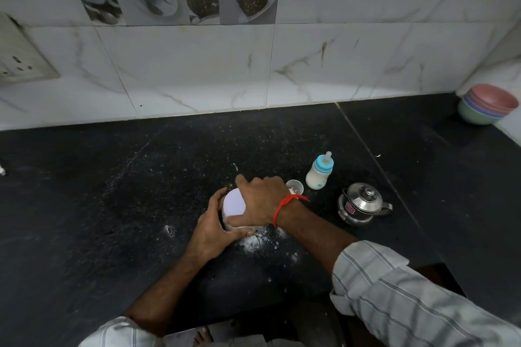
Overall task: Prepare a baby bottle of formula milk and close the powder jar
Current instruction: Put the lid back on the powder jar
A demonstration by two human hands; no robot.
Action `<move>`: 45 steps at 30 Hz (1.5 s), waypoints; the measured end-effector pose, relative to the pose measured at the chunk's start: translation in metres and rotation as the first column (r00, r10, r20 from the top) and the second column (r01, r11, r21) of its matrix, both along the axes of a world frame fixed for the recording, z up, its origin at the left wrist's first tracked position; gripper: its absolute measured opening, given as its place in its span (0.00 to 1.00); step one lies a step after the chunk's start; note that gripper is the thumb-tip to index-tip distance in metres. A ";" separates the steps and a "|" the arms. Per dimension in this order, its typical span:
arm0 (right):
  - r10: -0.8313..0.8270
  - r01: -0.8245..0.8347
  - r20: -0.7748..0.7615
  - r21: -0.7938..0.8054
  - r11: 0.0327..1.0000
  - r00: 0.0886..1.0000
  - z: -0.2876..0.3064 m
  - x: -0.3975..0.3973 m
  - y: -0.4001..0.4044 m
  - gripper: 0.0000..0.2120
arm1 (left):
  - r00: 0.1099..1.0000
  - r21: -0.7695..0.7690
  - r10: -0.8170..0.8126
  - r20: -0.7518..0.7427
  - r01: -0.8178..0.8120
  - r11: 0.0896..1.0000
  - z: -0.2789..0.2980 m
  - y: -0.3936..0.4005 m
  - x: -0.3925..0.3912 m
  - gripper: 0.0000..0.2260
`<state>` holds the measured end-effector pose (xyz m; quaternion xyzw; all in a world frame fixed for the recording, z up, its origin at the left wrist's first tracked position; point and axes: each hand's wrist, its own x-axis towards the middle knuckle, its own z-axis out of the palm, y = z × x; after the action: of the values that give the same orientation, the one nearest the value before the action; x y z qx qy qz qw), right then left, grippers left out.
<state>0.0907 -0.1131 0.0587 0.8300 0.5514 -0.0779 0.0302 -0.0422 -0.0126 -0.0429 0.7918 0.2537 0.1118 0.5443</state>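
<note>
White powder jar [233,207] mid-counter, my left hand [215,229] gripping body, right hand [263,200] clamped on lid. Baby bottle [320,172] looks filled, capped. Closing step; next probably twist lid tight.

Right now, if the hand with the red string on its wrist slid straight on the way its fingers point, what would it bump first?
Probably nothing soon. The right hand lies on the white round jar lid, fingers pointing up-left across bare black stone counter toward the white marble wall tiles. The way looks free as far as that wall.
</note>
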 end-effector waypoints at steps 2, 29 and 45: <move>-0.091 0.084 0.065 0.094 0.992 0.994 -0.010 -0.006 0.004 0.41 | 1.000 0.004 -0.010 0.006 0.010 1.000 0.000 -0.001 -0.002 0.54; -0.526 0.592 -0.273 0.347 0.727 0.806 -0.053 -0.020 -0.049 0.34 | 0.999 0.090 0.037 0.030 -0.039 0.995 -0.004 -0.007 0.043 0.43; -0.836 0.721 -0.104 0.571 0.393 0.539 -0.040 0.022 -0.173 0.35 | 0.995 0.140 0.045 -0.089 -0.032 0.990 0.002 -0.008 0.118 0.64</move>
<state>0.1126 -0.2857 0.0187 0.9632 0.0864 0.1632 -0.1951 0.0756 -0.0210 -0.0413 0.8268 0.2853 0.1034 0.4736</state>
